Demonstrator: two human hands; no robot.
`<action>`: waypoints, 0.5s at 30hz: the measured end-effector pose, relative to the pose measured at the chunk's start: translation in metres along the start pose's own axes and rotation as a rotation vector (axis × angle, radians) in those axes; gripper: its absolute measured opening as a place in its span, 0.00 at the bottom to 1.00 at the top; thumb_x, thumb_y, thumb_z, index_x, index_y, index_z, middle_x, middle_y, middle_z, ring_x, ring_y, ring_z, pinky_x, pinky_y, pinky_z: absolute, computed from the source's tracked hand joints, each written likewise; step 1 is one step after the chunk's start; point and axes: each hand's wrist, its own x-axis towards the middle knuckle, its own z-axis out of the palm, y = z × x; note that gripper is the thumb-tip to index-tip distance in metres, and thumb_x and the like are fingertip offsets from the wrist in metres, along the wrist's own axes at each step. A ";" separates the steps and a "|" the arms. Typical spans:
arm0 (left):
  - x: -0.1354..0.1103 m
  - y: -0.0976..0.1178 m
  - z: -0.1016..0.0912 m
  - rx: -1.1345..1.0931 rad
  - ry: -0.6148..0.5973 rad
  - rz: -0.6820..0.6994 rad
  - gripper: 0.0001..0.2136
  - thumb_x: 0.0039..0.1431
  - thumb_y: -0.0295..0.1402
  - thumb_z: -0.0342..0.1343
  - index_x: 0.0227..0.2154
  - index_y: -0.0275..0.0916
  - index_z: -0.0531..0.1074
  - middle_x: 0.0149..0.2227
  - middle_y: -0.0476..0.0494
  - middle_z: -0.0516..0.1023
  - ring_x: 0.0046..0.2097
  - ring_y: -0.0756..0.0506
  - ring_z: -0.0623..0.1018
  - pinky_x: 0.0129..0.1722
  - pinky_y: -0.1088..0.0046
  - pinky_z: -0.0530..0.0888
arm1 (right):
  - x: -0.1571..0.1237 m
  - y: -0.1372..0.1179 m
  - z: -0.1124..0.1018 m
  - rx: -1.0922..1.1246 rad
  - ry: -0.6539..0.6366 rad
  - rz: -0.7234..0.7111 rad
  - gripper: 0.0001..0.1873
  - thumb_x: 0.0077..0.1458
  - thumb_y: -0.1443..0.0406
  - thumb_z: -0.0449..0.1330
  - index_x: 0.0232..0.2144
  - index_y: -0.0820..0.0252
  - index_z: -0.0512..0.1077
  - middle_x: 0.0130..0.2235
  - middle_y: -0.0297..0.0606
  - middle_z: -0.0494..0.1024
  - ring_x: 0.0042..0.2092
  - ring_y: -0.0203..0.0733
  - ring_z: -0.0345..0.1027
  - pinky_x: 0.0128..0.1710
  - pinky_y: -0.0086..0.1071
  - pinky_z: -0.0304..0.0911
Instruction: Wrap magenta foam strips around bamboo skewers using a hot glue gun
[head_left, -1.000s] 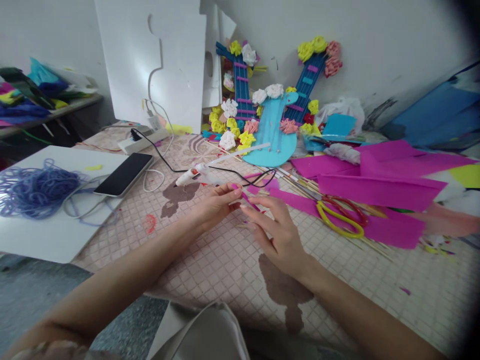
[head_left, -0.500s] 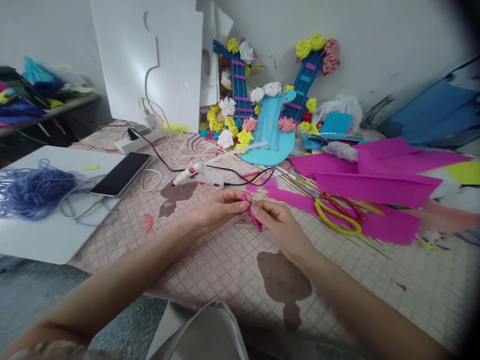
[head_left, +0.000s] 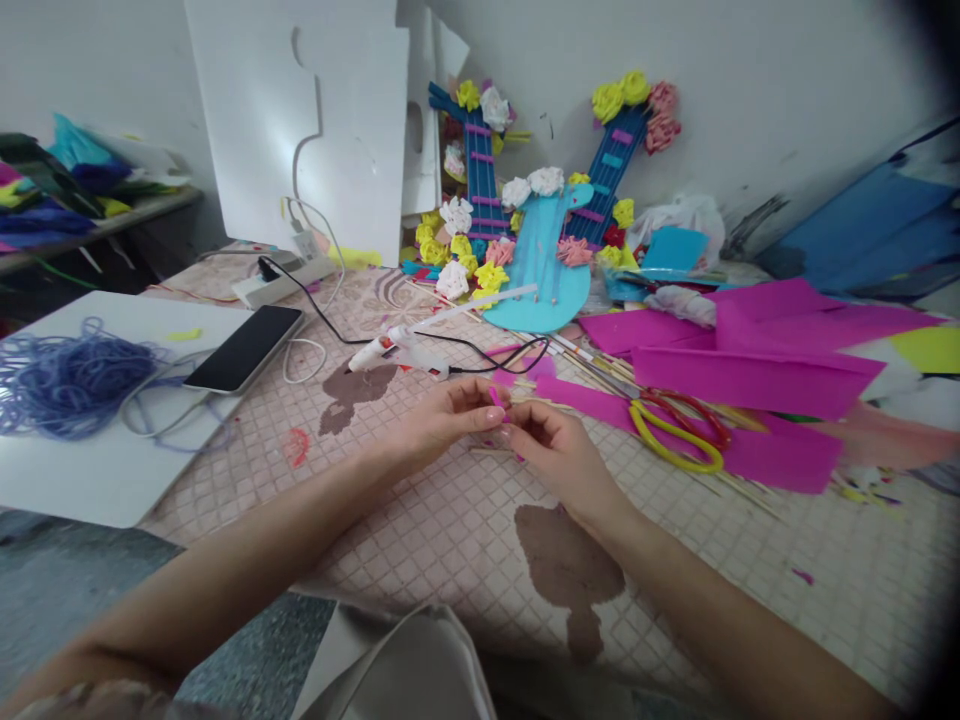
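Between my fingertips is a small magenta paper strip (head_left: 496, 397), mostly covered by the fingers. My left hand (head_left: 457, 412) pinches its upper end, thumb on top. My right hand (head_left: 551, 440) pinches the lower end, the two hands almost touching. Just beyond them lies a white hot glue gun (head_left: 401, 350) with a long glue stick in its back. To the right, scissors (head_left: 675, 435) with yellow and red handles rest on magenta paper (head_left: 784, 450) and thin wooden sticks (head_left: 585, 360).
A light blue guitar-shaped cutout (head_left: 540, 290) with paper flowers leans at the back. At left, a phone (head_left: 244, 348) and a tangle of purple yarn (head_left: 71, 380) lie on a white board (head_left: 97, 490). The glue gun's black cord (head_left: 487, 345) loops behind my hands.
My fingers have shifted on the magenta strip and now cover more of it; its lower end no longer sticks out clearly. Otherwise the table looks the same.
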 end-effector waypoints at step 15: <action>0.001 -0.002 0.000 0.274 0.202 0.139 0.13 0.51 0.42 0.62 0.25 0.35 0.72 0.26 0.48 0.74 0.29 0.51 0.71 0.32 0.74 0.66 | -0.001 0.003 0.001 -0.051 0.058 -0.010 0.07 0.52 0.62 0.60 0.27 0.58 0.68 0.25 0.31 0.68 0.27 0.35 0.59 0.27 0.31 0.57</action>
